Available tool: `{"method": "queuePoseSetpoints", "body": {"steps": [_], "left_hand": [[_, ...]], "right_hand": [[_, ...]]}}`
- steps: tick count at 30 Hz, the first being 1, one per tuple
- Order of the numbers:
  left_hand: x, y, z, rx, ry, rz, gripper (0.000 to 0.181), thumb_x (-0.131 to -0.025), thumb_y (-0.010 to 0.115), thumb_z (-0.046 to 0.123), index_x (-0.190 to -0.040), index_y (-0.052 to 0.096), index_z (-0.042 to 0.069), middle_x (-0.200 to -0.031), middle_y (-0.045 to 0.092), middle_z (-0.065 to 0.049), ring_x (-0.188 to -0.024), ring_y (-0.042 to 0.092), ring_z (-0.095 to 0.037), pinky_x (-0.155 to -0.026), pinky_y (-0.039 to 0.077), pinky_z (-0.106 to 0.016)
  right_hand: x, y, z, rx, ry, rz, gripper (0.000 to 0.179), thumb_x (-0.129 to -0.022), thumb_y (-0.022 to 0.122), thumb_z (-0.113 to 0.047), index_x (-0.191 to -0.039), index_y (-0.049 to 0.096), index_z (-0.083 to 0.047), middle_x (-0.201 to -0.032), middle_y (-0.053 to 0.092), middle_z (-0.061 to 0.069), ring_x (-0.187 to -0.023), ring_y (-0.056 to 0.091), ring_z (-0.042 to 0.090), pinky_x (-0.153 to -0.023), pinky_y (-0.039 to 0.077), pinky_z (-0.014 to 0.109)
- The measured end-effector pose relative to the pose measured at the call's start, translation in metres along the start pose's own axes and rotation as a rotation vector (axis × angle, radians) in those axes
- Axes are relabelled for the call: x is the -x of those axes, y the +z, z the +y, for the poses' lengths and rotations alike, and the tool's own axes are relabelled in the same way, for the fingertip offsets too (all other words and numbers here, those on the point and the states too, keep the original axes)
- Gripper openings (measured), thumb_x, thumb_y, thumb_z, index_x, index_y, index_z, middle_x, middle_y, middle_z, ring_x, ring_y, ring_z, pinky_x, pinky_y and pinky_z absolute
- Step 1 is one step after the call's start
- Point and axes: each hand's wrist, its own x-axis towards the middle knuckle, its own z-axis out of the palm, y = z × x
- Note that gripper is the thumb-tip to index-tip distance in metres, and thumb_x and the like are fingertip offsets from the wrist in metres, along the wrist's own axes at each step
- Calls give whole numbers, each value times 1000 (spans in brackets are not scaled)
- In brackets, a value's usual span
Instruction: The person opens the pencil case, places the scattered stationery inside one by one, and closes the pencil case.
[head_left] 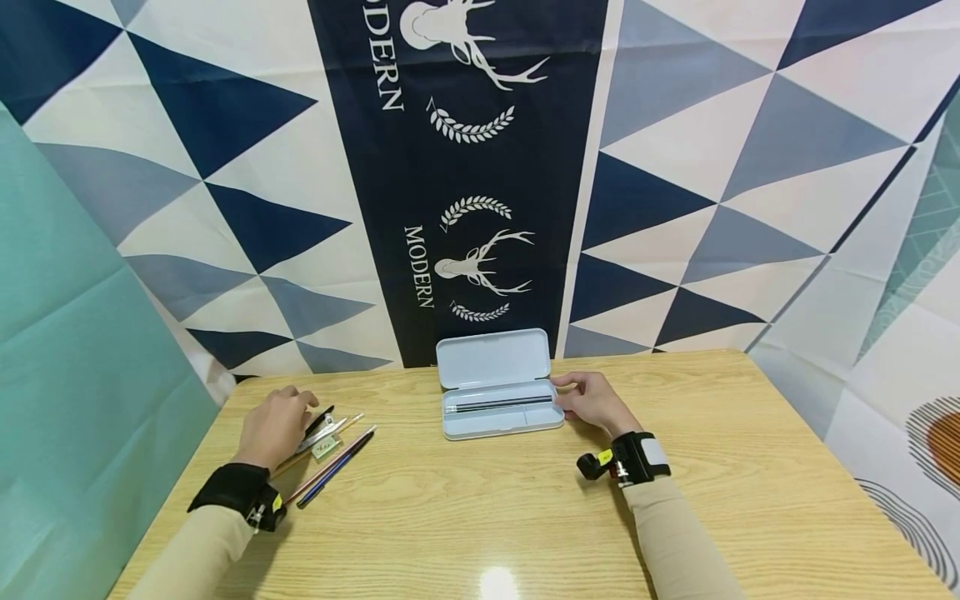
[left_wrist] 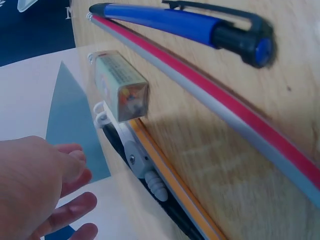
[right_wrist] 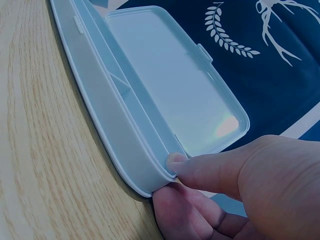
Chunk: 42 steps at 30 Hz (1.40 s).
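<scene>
A pale blue pencil case (head_left: 465,433) lies open at the back of the table, its lid (head_left: 493,358) leaning back. Inside it lies a dark pencil (head_left: 495,406) along the tray. My right hand (head_left: 596,403) pinches the case's right end, thumb over the rim and fingers outside. My left hand (head_left: 276,423) hovers with loosely bent fingers beside a drawing compass (left_wrist: 134,155), an orange pencil (left_wrist: 167,175) and a black pen (left_wrist: 172,212). Close by are a small light-green wrapped block (left_wrist: 117,82), a red and grey pencil (left_wrist: 215,90) and a blue pen (left_wrist: 170,21).
The wooden table (head_left: 450,517) ends at a patterned cloth (head_left: 487,167) hanging behind it. A teal cloth (head_left: 90,375) hangs along the left side. The case's lid stands close to the hanging cloth.
</scene>
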Motion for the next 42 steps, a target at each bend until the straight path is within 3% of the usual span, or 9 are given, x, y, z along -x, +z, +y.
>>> {"method": "queuePoseSetpoints", "body": {"steps": [7, 13, 21, 27, 29, 32, 37, 42], "left_hand": [[-2, -6, 0, 26, -83, -124, 27, -107, 75, 14, -127, 75, -3, -111, 71, -28, -84, 71, -36, -68, 62, -49], [-3, -4, -5, 70, -151, -220, 29, -111, 68, 17, -126, 68, -7, -112, 66, -32, -87, 69, -38, -73, 61, -54], [-2, 5, -15, 96, -160, -297, 37, -109, 73, 21, -131, 66, -8, -119, 65, -35, -94, 71, -44, -76, 62, -57], [-7, 29, -34, 95, -144, -294, 37, -107, 76, 24, -132, 67, -2, -122, 66, -33, -92, 71, -41, -74, 61, -56], [-9, 45, -43, 66, -141, -257, 35, -105, 79, 26, -130, 69, 3, -118, 67, -28, -87, 70, -37, -71, 60, -54], [-9, 37, -38, 92, -140, -279, 33, -105, 79, 20, -131, 68, 1, -120, 67, -31, -87, 71, -38, -71, 60, -53], [-3, 4, -15, 158, -135, -311, 28, -105, 73, 8, -130, 68, -4, -122, 65, -35, -89, 70, -38, -74, 59, -53], [-3, 4, -14, 188, -139, -318, 24, -104, 71, 4, -128, 71, -2, -115, 70, -27, -89, 70, -34, -73, 58, -50]], "right_hand": [[-2, 0, 1, -5, 10, 3, 47, -102, 75, -1, -149, 69, 3, -80, 58, 2, -72, 61, 13, -67, 56, 20], [-2, 1, 2, 1, 12, 10, 47, -102, 75, -1, -149, 69, 3, -81, 59, 2, -72, 62, 12, -67, 56, 20], [-1, 0, 1, 6, 7, 8, 47, -102, 75, -1, -148, 70, 3, -81, 59, 2, -72, 62, 13, -67, 56, 21], [0, -1, -1, 15, -2, 8, 47, -103, 74, -1, -150, 68, 3, -82, 60, 3, -73, 62, 13, -68, 57, 20], [0, -1, -1, 7, 5, 11, 46, -103, 74, -1, -149, 69, 2, -82, 60, 3, -73, 62, 13, -69, 57, 20], [1, -1, -1, 5, -2, 6, 47, -104, 74, -2, -150, 68, 4, -82, 60, 3, -73, 62, 13, -68, 57, 20], [1, 0, -1, -4, 0, 4, 48, -103, 75, -2, -150, 68, 4, -82, 60, 3, -74, 62, 13, -69, 58, 21], [1, 0, 0, -3, 9, 7, 48, -103, 75, -2, -150, 68, 3, -83, 59, 3, -74, 61, 14, -69, 57, 21]]}}
